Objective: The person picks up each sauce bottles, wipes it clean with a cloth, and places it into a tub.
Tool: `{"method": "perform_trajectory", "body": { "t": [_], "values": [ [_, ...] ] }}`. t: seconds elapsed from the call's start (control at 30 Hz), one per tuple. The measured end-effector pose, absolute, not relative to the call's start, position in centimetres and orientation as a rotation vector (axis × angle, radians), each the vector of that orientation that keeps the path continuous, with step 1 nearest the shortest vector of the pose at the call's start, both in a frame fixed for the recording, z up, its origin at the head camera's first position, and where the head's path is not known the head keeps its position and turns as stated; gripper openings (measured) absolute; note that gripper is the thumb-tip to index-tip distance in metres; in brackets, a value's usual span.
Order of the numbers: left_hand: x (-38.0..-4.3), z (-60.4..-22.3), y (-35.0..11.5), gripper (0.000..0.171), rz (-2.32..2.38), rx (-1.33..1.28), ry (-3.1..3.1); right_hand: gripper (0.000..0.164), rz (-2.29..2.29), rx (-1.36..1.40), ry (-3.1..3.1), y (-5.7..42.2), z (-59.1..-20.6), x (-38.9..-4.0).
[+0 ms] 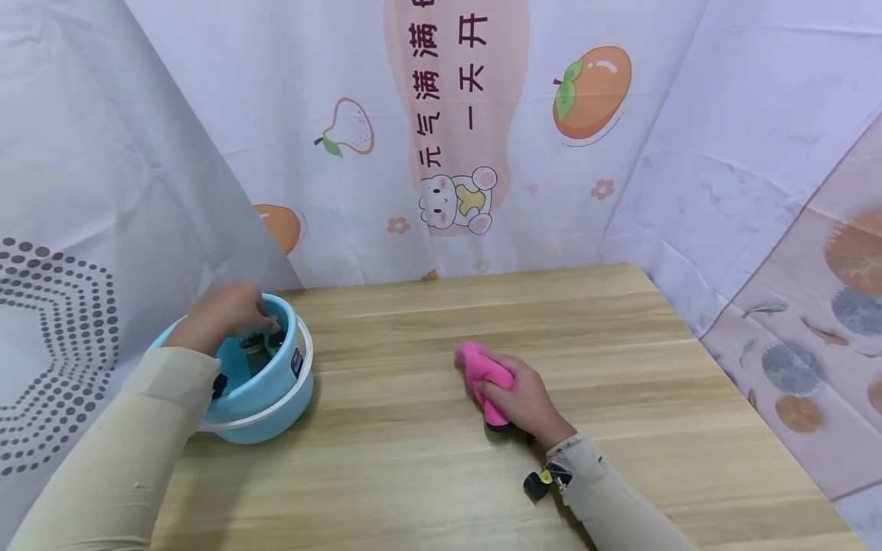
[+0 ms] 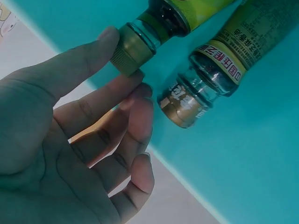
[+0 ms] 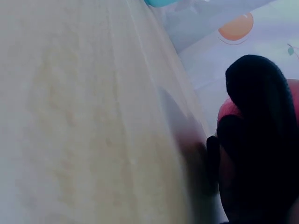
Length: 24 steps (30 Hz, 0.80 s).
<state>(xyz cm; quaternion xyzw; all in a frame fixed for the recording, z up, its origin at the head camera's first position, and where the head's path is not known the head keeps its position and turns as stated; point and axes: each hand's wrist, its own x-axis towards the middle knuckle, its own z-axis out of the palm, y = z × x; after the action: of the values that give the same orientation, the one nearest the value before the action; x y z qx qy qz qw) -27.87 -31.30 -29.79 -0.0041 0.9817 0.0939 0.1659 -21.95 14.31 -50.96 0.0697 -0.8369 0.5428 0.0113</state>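
Observation:
My left hand [image 1: 230, 310] reaches down into a light-blue basin [image 1: 292, 367] at the table's left. In the left wrist view, its thumb and index finger pinch the gold cap of a glass bottle [image 2: 187, 11] with a yellow-green label; the other fingers are loosely bent. A second gold-capped bottle, labelled sesame oil [image 2: 224, 60], lies beside it, untouched. Over the middle of the table, my right hand [image 1: 517, 394] grips a bunched pink-and-black glove [image 1: 475, 360]. The right wrist view shows black finger-like parts [image 3: 259, 88] of it, with pink behind.
The blue basin sits in another basin [image 1: 276, 421] with a white rim. A black object [image 1: 219, 385] shows inside near the left sleeve. The wooden table [image 1: 386, 459] meets printed curtains [image 1: 358, 237] at the back and sides. A small black device [image 1: 536, 485] hangs at the right wrist.

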Motion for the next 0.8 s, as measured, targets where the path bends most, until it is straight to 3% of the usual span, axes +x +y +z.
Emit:
{"method": "perform_trajectory", "body": {
  "t": [0.5, 0.8],
  "values": [
    [-27.6, -29.1, -30.8, 0.031, 0.234, -0.002, 2.801, 0.068, 0.689, 0.395, -2.817, 21.0, -47.2, -23.8],
    [-27.4, -28.2, -30.2, 0.037, 0.187, 0.016, 2.802, 0.07, 0.498, 0.349, -3.004, 22.9, -48.1, -23.5]
  ]
}}
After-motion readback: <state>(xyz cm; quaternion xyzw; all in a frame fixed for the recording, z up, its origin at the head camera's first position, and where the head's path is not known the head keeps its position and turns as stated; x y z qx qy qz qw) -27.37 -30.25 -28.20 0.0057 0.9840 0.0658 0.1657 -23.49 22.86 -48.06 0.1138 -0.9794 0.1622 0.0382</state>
